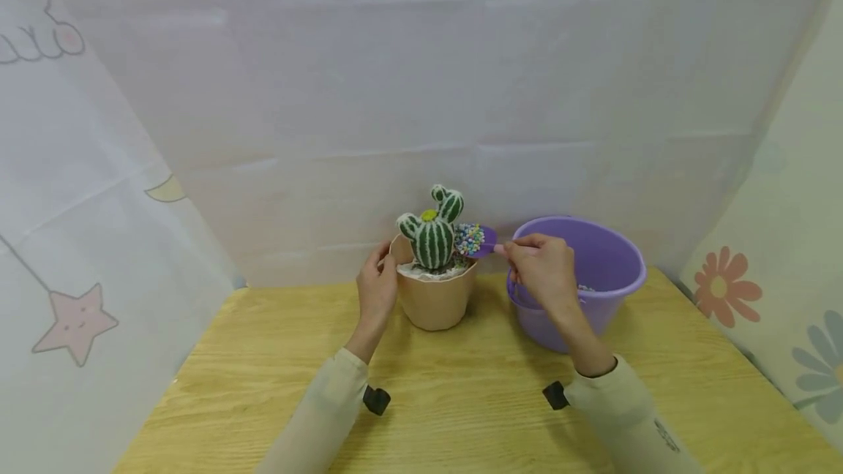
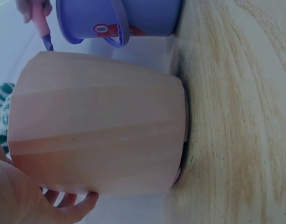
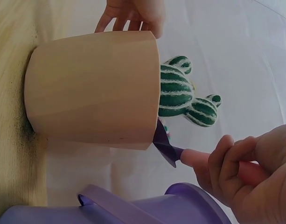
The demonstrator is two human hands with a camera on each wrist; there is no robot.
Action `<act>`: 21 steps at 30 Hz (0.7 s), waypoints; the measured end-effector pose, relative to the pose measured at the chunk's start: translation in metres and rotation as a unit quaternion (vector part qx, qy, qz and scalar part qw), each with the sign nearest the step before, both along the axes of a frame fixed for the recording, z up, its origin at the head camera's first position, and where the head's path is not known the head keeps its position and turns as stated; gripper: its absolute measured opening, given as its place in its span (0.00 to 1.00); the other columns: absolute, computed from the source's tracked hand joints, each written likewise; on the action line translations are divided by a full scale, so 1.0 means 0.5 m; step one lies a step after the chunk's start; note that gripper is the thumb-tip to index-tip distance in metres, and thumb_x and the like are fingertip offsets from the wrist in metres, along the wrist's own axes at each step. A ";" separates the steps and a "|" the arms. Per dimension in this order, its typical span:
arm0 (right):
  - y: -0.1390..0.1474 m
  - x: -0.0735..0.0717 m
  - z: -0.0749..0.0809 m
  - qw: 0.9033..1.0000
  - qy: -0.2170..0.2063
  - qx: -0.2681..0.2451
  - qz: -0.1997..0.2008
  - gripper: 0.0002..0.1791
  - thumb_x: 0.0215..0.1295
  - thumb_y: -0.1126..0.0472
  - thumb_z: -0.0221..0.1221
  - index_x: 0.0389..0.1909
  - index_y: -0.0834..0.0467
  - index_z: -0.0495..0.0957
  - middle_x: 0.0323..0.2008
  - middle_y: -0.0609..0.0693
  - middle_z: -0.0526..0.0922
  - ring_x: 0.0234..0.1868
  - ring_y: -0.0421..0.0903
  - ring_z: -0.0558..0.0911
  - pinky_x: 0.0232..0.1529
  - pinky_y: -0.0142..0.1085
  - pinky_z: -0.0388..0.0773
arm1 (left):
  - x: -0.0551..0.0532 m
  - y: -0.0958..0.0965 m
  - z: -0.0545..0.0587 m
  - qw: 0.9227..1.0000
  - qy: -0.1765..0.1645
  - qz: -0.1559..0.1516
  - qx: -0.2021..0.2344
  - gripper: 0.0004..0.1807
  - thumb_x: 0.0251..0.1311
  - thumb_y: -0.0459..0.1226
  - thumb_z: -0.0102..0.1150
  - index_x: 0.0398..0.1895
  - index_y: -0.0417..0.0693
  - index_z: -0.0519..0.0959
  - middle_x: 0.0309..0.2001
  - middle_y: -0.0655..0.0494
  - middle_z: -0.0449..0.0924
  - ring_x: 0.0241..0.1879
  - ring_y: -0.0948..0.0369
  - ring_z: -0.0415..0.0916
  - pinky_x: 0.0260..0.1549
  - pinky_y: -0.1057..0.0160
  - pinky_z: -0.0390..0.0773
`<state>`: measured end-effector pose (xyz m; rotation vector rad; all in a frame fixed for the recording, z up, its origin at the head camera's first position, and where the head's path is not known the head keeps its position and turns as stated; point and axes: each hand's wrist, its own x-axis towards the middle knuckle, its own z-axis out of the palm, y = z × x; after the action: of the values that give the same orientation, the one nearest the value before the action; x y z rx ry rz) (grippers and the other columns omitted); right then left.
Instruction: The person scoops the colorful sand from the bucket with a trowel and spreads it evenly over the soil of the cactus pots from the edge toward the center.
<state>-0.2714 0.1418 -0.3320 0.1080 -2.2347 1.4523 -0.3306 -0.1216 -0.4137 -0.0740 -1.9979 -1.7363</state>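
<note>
A green, white-striped cactus [image 1: 432, 243] with a yellow flower stands in a beige flower pot [image 1: 437, 302]. My left hand [image 1: 378, 285] holds the pot at its left side, near the rim, with several fingertips [image 2: 89, 201] against the wall. A small purple shovel [image 1: 488, 238] with a pink handle [image 3: 195, 159] is gripped in my right hand [image 1: 545, 269]. Multicoloured beads [image 1: 469, 238] fill its blade, which is over the pot's right rim beside the cactus. In the right wrist view the blade [image 3: 165, 144] overlaps the rim and partly hides the beads.
A purple bucket [image 1: 612, 298] with a handle stands on the wooden table [image 1: 296, 357], right of the pot and partly behind my right forearm. A few beads [image 1: 585, 288] show inside it. A pale cloth wall [image 1: 369, 93] rises close behind the pot and bucket.
</note>
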 end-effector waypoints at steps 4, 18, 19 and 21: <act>-0.005 -0.003 -0.004 1.000 0.006 0.010 -0.007 0.10 0.67 0.58 0.66 0.39 0.62 0.88 0.18 0.49 0.84 0.17 0.51 0.83 0.18 0.32 0.78 | -0.002 0.001 0.001 1.000 0.001 0.004 0.001 0.20 0.77 0.40 0.46 0.67 0.51 0.77 0.64 0.54 0.76 0.59 0.53 0.74 0.52 0.52 0.78; -0.016 -0.015 -0.010 0.996 0.051 0.064 -0.027 0.11 0.68 0.56 0.66 0.39 0.61 0.89 0.15 0.45 0.82 0.15 0.47 0.82 0.25 0.34 0.79 | -0.006 0.000 0.000 1.000 0.011 -0.004 -0.002 0.21 0.78 0.42 0.45 0.68 0.51 0.76 0.65 0.52 0.75 0.57 0.55 0.75 0.48 0.52 0.79; -0.016 -0.016 -0.011 0.996 0.051 0.062 -0.026 0.11 0.68 0.56 0.66 0.39 0.61 0.89 0.15 0.45 0.82 0.15 0.48 0.82 0.25 0.34 0.79 | -0.005 0.000 0.000 1.000 0.009 -0.002 -0.004 0.21 0.78 0.42 0.45 0.68 0.53 0.76 0.65 0.53 0.76 0.57 0.55 0.75 0.48 0.52 0.79; -0.017 -0.017 -0.015 0.996 0.054 0.061 -0.024 0.11 0.68 0.57 0.66 0.39 0.62 0.88 0.16 0.45 0.82 0.15 0.49 0.82 0.25 0.36 0.80 | -0.004 0.000 -0.002 1.000 0.006 0.000 -0.006 0.21 0.77 0.42 0.45 0.68 0.54 0.76 0.65 0.54 0.76 0.57 0.54 0.75 0.47 0.53 0.78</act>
<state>-0.2798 0.1336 -0.3394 0.1672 -2.2217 1.2560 -0.3327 -0.1218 -0.4148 -0.0892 -1.9990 -1.7211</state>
